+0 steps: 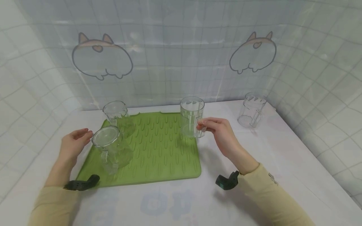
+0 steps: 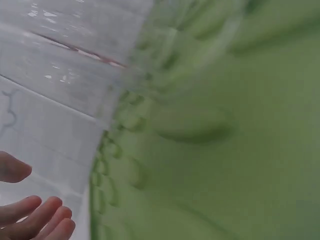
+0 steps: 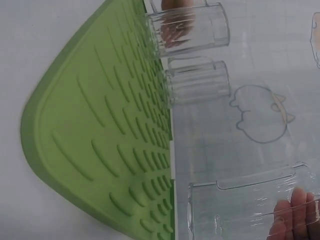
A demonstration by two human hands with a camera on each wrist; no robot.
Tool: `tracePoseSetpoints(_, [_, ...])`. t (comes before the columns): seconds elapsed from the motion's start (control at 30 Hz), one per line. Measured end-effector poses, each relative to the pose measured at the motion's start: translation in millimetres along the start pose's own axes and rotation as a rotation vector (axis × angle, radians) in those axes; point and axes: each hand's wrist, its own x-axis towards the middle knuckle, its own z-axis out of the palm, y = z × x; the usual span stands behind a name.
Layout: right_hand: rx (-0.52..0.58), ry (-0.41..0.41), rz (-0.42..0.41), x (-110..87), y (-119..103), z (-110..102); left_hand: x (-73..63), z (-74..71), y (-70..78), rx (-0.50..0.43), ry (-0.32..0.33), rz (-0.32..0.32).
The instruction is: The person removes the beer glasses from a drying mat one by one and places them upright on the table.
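Note:
My right hand (image 1: 217,130) pinches the handle of a clear glass mug (image 1: 192,116) that stands upright at the right edge of a green ridged mat (image 1: 158,144). In the right wrist view, the right fingertips (image 3: 295,215) show beside that mug's clear wall. On the left of the mat are two more clear mugs, one at the back (image 1: 116,113) and one in front (image 1: 113,150). My left hand (image 1: 74,142) is just left of the front mug, fingers loosely bent and holding nothing. The left fingers (image 2: 40,217) appear apart from the mat in the left wrist view.
Another clear mug (image 1: 251,110) stands on the white tabletop (image 1: 282,157) at the back right. Tiled-pattern walls (image 1: 175,56) with cartoon animal drawings rise behind and on both sides. Each wrist carries a black device (image 1: 227,181).

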Motion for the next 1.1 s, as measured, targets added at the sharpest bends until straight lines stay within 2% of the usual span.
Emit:
tracePoseSetpoints(0.13, [0.002,0.014,0.005,2.0,0,-3,2.8,2.4,-12.1,0.103,-0.019,-0.001])
tracePoseSetpoints(0.27, [0.005,0.029,0.005,4.4,1,-5,3.5,2.1,-19.9,0.203,-0.006,0.005])
tracePoseSetpoints(0.33, [0.005,0.039,0.003,5.8,1,-6,4.2,1.9,-23.2,0.212,0.002,0.004])
tracePoseSetpoints(0.43, [0.006,0.056,0.001,7.7,3,-7,5.2,0.9,-28.9,0.139,0.014,-0.011])
tracePoseSetpoints(0.57, [0.014,0.08,0.003,9.6,6,-9,6.2,-0.9,-37.1,-0.077,0.034,-0.047])
tracePoseSetpoints(0.67, [0.023,0.1,0.003,10.5,8,-9,7.2,-1.6,-42.2,-0.194,0.055,-0.066])
tracePoseSetpoints(0.83, [0.025,0.14,-0.002,12.8,11,-12,9.3,0.5,-47.3,-0.247,0.086,-0.061])
tracePoseSetpoints(1.1, [0.041,0.212,-0.009,18.8,15,-16,9.9,2.4,-48.8,-0.202,0.115,-0.055])
